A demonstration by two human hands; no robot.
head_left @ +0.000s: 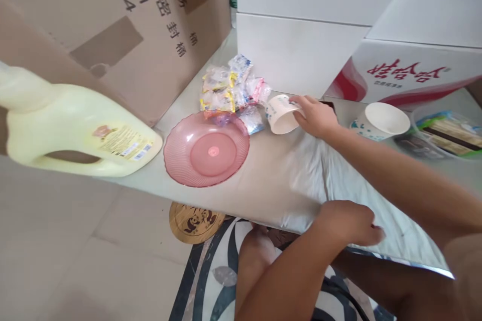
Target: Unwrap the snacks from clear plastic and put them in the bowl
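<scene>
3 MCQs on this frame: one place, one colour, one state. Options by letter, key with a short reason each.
1. Where is the pink plate?
A. right of the yellow jug
B. inside the cardboard box
C. on the floor

2. What colour is the jug?
A. blue
B. pale yellow
C. red

3. How is the paper cup in the right hand?
A. upright
B. crushed flat
C. tipped on its side

Key: 1 A, it sits on the table beside the jug. 2 B, its body is cream-yellow. 3 C, its mouth faces sideways and down.

Grey table point(278, 180): pink plate point(206, 149), yellow jug point(75, 133) (lying flat), snack packets point(233, 88), paper bowl point(380, 121).
</scene>
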